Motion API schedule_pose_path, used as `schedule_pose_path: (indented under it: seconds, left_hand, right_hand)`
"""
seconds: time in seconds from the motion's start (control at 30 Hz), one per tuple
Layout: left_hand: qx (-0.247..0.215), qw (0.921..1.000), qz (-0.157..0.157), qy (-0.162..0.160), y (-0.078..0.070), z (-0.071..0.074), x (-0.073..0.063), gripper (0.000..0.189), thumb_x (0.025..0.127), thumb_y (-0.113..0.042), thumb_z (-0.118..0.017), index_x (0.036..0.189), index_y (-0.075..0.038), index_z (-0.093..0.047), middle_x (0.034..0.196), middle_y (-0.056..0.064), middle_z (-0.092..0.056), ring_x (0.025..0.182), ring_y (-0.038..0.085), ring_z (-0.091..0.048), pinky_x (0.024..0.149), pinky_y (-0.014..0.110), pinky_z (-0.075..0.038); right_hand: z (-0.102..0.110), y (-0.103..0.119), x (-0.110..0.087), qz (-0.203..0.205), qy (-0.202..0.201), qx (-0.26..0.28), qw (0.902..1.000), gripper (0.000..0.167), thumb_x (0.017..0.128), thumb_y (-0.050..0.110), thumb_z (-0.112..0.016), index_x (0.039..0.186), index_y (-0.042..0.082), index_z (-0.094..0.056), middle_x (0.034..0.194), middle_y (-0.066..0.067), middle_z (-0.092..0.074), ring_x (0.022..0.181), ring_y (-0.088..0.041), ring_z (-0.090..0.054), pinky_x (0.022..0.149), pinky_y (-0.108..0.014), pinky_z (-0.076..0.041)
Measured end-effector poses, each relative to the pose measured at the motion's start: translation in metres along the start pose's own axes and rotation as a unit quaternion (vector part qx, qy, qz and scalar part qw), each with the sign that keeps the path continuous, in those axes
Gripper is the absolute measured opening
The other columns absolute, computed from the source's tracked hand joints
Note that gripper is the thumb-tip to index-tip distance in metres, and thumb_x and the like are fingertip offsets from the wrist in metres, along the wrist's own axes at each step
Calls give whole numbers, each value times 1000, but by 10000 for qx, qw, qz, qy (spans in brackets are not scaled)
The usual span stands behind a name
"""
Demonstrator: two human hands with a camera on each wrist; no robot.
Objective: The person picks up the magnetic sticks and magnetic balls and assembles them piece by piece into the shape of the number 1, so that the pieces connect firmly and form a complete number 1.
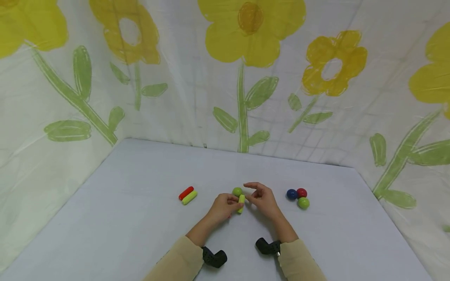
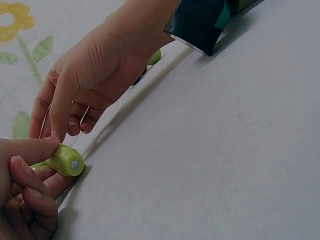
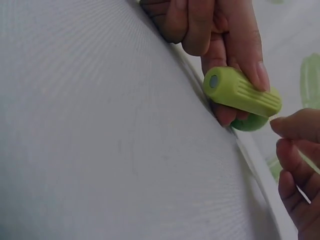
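Note:
Thumb and fingers of my left hand (image 1: 223, 206) pinch a yellow-green magnetic rod (image 3: 242, 92) with ridged sides and a grey disc in its end. In the head view the rod stands lengthwise, its far end close to a green ball (image 1: 237, 191). Part of that ball shows behind the rod in the right wrist view. My right hand (image 1: 263, 200) is just right of the rod, fingers loosely bent and thumb and index finger apart. Its thumb tip comes near the rod's far end, with nothing held between the fingers.
A red rod (image 1: 186, 193) and a yellow-green rod (image 1: 189, 197) lie side by side on the white table (image 1: 123, 218), to the left. Right of my hands, a blue ball (image 1: 291, 194), a red ball (image 1: 301, 192) and another green ball (image 1: 303, 203) sit clustered. A flowered curtain (image 1: 186, 97) hangs behind.

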State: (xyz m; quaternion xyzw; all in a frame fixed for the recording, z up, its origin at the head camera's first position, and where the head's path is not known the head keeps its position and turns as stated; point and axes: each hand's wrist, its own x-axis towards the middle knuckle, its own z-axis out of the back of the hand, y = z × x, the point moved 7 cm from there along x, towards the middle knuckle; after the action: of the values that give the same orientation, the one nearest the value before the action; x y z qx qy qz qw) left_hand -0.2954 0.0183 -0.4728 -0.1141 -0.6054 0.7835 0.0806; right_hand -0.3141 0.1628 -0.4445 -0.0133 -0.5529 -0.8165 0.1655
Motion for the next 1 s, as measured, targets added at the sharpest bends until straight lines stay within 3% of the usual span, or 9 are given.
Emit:
schedule_pose_path:
  seconds: [0.17,0.27,0.4,0.43,0.53,0.7,0.87,0.93,1.0]
  left_hand:
    - [-14,9999,37,118,0,0,-2,25,89,-14,-71,102,7,-66,86,6,-68,60,9,-50,50,21,-42]
    - [-10,9998,2,210,-3,0,-5,24,89,-13,-71,101,7,-66,87,6,-68,61,8,-51,50,21,-42]
    - [2,9995,-72,294,-5,-1,-6,23,89,-13,-71,101,7,-67,88,6,-69,61,8,-52,50,21,-42]
    - [4,9995,-60,301,-4,-1,-6,24,89,-13,-71,101,6,-67,88,6,-69,61,8,-52,50,21,-42]
    - [12,9996,-22,295,-4,0,-6,24,89,-14,-71,102,6,-67,87,5,-69,62,8,-53,50,21,-43]
    - [-26,9997,106,229,-1,4,-5,23,89,-15,-71,101,5,-68,86,5,-69,63,8,-53,50,21,-42]
    - [-27,9996,219,148,2,5,-3,24,89,-15,-71,102,5,-67,84,4,-68,60,8,-50,50,21,-41]
    - [-47,9997,244,90,3,5,-3,24,90,-15,-71,102,5,-67,84,4,-67,57,9,-49,49,21,-41]
    - [-87,9997,237,24,3,5,-4,25,90,-15,-70,103,6,-66,85,5,-67,55,9,-47,49,21,-41]
  right_hand:
    - [-8,-1,16,-220,640,-379,9970,36,92,1,-62,128,-4,-59,115,-24,-62,58,-11,-48,53,-24,-40]
    - [-19,-1,31,-214,1098,-942,9893,34,91,11,-67,123,-1,-64,124,-17,-62,79,-16,-59,68,-29,-48]
    - [-29,2,44,-46,1471,-1581,9764,35,85,14,-75,117,1,-69,118,-15,-65,112,-26,-57,90,-41,-48]
    - [-30,3,46,-29,1479,-1592,9761,35,84,12,-76,116,1,-69,116,-15,-66,112,-29,-58,90,-44,-48]
    - [-27,4,45,-57,1323,-1468,9803,34,81,8,-77,114,-1,-69,112,-15,-67,109,-31,-59,89,-45,-48]
    - [-17,3,37,-267,688,-913,9931,35,79,4,-79,112,-2,-69,112,-13,-67,105,-27,-58,82,-34,-47]
    - [-5,3,25,-674,217,-244,9972,40,80,0,-76,118,-2,-65,116,-15,-64,61,-12,-49,57,-22,-39]
    - [-1,-2,23,-757,51,-39,9971,42,80,-1,-76,120,-1,-64,119,-16,-62,52,-7,-39,50,-21,-35]
    - [2,-5,22,-776,-101,88,9969,42,80,-1,-75,121,1,-64,121,-16,-61,52,-8,-40,50,-21,-36]
